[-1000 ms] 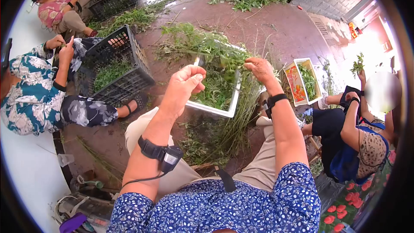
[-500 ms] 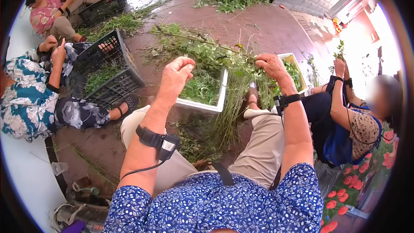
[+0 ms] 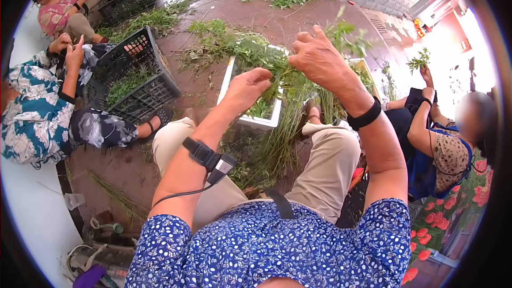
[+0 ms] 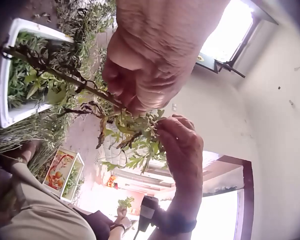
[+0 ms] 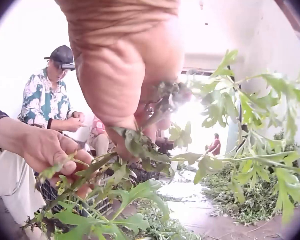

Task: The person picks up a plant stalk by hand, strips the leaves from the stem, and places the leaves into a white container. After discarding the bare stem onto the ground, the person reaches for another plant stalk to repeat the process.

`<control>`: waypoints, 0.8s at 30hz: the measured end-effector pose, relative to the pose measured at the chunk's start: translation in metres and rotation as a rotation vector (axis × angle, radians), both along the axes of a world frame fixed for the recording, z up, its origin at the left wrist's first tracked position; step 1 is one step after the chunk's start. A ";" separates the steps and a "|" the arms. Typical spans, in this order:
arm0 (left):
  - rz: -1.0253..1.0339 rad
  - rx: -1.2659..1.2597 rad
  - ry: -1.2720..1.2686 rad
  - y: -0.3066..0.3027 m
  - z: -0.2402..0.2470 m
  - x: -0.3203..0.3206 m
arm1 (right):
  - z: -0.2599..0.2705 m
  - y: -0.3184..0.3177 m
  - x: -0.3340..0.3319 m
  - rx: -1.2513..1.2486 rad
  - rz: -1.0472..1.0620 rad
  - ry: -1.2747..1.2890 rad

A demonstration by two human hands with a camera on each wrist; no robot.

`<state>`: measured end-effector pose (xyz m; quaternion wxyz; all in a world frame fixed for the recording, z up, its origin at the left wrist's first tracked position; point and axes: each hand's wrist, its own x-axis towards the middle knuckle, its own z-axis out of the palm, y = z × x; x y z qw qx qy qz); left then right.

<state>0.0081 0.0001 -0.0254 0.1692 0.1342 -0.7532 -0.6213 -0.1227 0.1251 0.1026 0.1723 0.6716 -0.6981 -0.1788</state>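
Over the white tub [image 3: 258,122] on the floor [image 3: 186,93], the leafy stem [image 3: 282,74] runs left to right, the left grip [image 3: 248,88] pinching its woody length and the right grip [image 3: 320,58] pinching the raised tip.

Left hand [image 4: 150,60], right hand [image 4: 182,150] pinch leafy stem [image 4: 65,77]; white tub [image 4: 25,111] behind.

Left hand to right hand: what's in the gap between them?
A leafy stalk spans it, pinched by the left hand and the right hand. The head view shows this, as do both wrist views.
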 end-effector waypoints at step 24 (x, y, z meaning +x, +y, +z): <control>0.006 0.847 0.086 -0.039 0.018 0.006 | -0.089 -0.013 0.045 -0.686 -0.399 -1.672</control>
